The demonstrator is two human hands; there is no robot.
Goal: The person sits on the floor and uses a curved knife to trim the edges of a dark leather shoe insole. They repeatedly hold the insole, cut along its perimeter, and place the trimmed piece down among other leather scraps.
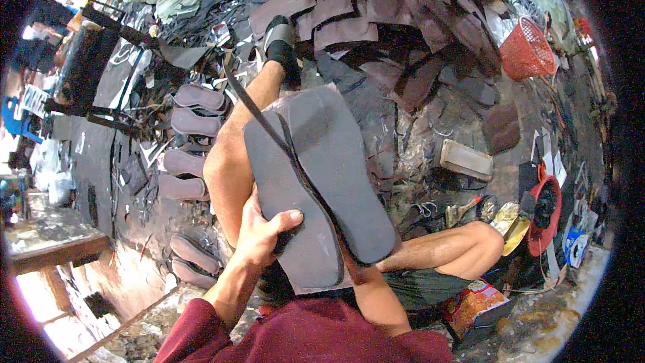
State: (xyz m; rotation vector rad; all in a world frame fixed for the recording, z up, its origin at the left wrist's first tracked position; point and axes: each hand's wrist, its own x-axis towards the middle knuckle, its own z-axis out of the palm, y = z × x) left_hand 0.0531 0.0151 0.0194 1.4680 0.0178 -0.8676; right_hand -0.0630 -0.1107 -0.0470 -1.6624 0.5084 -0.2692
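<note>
Two large grey shoe soles lie side by side over my lap, a left sole and a right sole. A thin dark strip runs along the gap between them and juts out past their far end. My left hand is closed on the left sole's outer edge, thumb on top and fingers underneath. From the lower edge my right forearm reaches in beneath the right sole. That hand is hidden, so its grip cannot be seen.
Brownish sheet pieces are heaped ahead. Several sandal soles lie to the left. Toward the right are a red basket, a beige block, a brush and a red bowl. My bare legs flank the soles.
</note>
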